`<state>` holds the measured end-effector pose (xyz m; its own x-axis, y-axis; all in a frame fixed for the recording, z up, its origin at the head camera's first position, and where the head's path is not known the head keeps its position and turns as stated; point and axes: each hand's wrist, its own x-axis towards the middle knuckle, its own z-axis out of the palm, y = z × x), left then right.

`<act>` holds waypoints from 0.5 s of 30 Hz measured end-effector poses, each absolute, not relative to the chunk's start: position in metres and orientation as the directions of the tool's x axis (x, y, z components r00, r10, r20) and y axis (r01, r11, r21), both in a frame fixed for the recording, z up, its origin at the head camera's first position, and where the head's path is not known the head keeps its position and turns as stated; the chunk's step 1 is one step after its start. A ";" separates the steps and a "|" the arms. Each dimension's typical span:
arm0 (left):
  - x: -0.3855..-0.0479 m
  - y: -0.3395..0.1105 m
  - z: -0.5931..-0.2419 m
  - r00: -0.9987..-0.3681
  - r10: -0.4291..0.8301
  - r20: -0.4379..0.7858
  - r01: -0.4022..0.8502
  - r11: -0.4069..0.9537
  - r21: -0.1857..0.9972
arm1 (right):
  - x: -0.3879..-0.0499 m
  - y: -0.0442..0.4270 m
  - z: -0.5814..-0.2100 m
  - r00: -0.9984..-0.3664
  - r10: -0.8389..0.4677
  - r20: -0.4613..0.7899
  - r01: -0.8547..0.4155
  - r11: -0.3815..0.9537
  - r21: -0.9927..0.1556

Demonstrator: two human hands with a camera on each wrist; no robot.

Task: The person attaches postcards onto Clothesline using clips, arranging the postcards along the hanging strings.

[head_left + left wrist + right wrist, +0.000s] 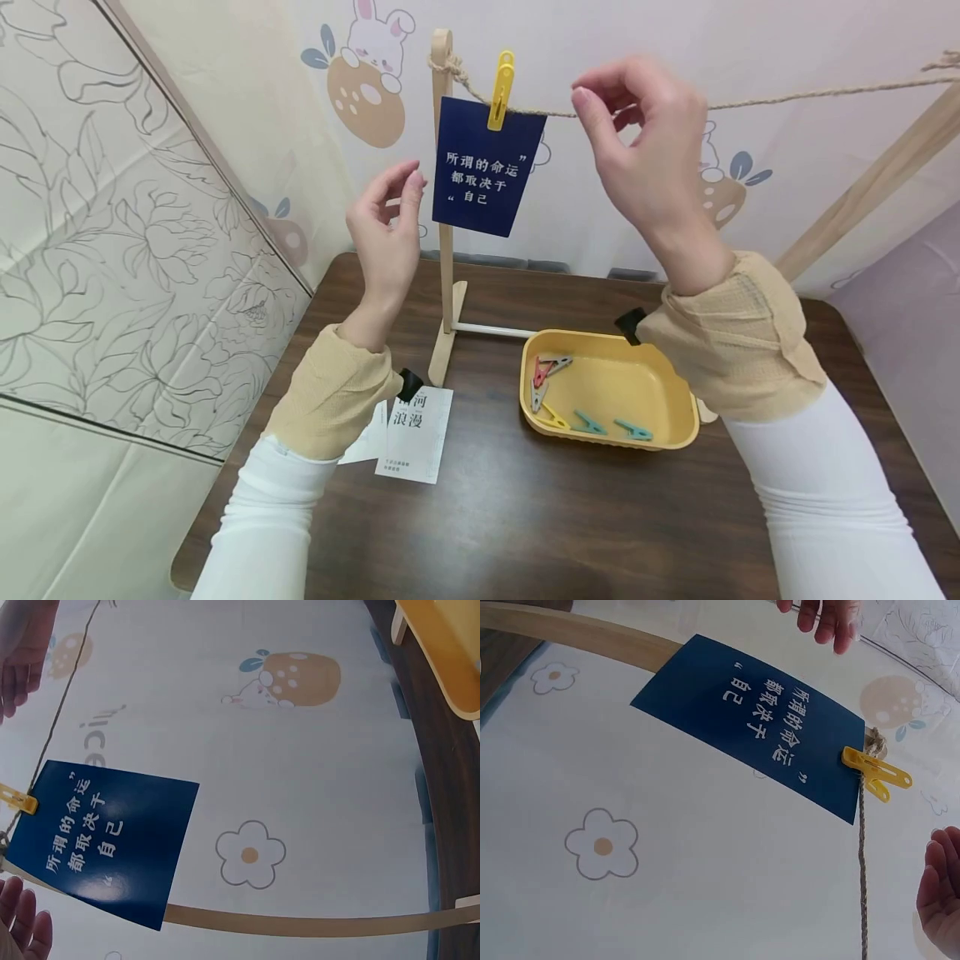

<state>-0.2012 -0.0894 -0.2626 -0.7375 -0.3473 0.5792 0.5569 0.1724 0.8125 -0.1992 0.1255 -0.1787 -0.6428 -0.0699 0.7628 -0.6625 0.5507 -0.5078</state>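
A dark blue card (483, 167) with white writing hangs from a twine line (787, 98). At its top edge a yellow clothespin (501, 92) clamps it to the twine. My left hand (386, 225) is raised just left of the card, apart from it, its fingers loosely bent around nothing. To the right of the card, my right hand (648, 137) is up beside the twine with thumb and fingers loosely curved. In the right wrist view this right hand (941, 889) stands apart from the twine and holds nothing.
A yellow basin (607, 379) on the brown table (510, 517) holds several clothespins in red, grey, yellow and teal. White printed cards (416, 442) lie under my left forearm. A wooden post (445, 267) carries the twine's left end; another wooden post (862, 192) slants at right.
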 end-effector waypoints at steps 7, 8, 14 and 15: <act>-0.184 -0.084 -0.281 -0.709 -0.289 0.643 0.580 0.280 0.765 | -0.183 0.132 -0.196 -0.636 -0.110 0.764 -0.666 0.579 -0.471; -0.182 -0.083 -0.285 -0.702 -0.277 0.656 0.587 0.296 0.754 | -0.181 0.133 -0.199 -0.631 -0.116 0.767 -0.668 0.583 -0.462; -0.169 -0.078 -0.305 -0.707 -0.231 0.668 0.590 0.329 0.738 | -0.169 0.138 -0.219 -0.646 -0.120 0.754 -0.665 0.573 -0.479; -0.167 -0.077 -0.309 -0.717 -0.228 0.659 0.583 0.323 0.746 | -0.167 0.139 -0.223 -0.656 -0.117 0.746 -0.660 0.568 -0.491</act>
